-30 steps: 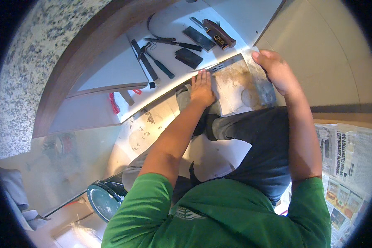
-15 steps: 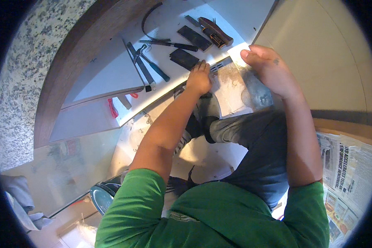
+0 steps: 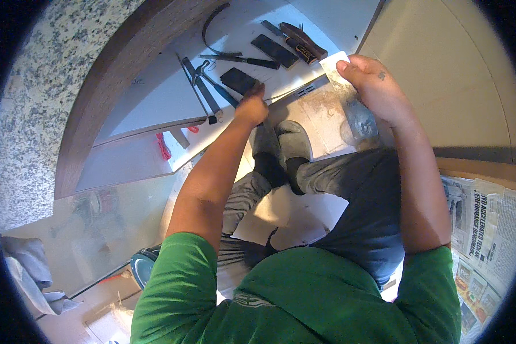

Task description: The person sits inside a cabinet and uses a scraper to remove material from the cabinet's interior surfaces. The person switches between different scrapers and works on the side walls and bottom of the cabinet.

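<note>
My left hand (image 3: pixel 252 105) is at the front edge of the white board (image 3: pixel 269 85), its fingers closed at the near corner of a dark flat rectangular piece (image 3: pixel 237 80). That piece lies across the handle of a claw hammer (image 3: pixel 201 70). How the fingertips grip it is partly hidden. My right hand (image 3: pixel 378 86) pinches a thin white flat piece (image 3: pixel 333 64), thumb on top, beyond the board's right front edge. A second dark rectangular piece (image 3: pixel 275 50) lies farther back, beside a dark-handled file (image 3: pixel 252 61).
Brown and black tool handles (image 3: pixel 304 49) and a curved dark strip (image 3: pixel 205 31) lie at the back. Red cord (image 3: pixel 163 146) sits at the left. A speckled stone slab (image 3: pixel 23 143) bounds the left side, and newspaper (image 3: pixel 487 229) the right. My feet (image 3: pixel 292 140) are below the board.
My left hand has moved left along the board's edge, and the near dark piece has shifted left with it over the hammer handle. More of the white piece in my right hand shows.
</note>
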### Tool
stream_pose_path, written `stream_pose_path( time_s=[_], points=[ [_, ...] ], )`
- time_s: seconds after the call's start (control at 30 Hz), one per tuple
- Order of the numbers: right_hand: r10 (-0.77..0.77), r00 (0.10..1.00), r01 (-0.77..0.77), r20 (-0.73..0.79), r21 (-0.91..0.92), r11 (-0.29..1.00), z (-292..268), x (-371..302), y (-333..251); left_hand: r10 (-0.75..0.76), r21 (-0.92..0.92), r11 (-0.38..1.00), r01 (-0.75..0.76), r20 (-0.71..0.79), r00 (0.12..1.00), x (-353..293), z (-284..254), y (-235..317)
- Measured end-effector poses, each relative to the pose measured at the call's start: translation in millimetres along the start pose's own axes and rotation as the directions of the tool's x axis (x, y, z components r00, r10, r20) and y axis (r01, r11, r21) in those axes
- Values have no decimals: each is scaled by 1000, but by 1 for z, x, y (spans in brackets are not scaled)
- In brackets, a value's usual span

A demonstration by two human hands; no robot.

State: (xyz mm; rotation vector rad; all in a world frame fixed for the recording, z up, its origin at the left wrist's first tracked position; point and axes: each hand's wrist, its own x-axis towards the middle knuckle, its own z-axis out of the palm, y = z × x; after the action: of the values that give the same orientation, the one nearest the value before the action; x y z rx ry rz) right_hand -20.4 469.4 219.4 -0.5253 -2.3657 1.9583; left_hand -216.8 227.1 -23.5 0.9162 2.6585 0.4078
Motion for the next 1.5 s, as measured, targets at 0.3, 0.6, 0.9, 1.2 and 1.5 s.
stream_pose_path(
  time_s=[0.3, 0.6, 0.9, 1.2, 1.5],
  points=[
    [-64, 998, 64, -11, 18, 998, 4, 1, -2, 95, 96, 994, -60, -415, 905, -39, -8, 4],
    [-78, 997, 78, 3, -50, 996, -1, 2, 5, -160, -194, 978, 82, -433, 887, -95, 54, 17],
    [14, 1000, -13, 17, -42, 999, 5, -1, 1, -171, -188, 975, 116, -317, 933, -132, 81, 21],
    [-50, 998, 58, 50, -178, 982, -2, 7, 12, -283, 106, 945, 309, -211, 936, -135, 48, 22],
    [14, 999, -6, 52, -150, 989, 0, 7, 7, -392, 119, 900, 420, -199, 898, -150, 45, 3]
  ],
)
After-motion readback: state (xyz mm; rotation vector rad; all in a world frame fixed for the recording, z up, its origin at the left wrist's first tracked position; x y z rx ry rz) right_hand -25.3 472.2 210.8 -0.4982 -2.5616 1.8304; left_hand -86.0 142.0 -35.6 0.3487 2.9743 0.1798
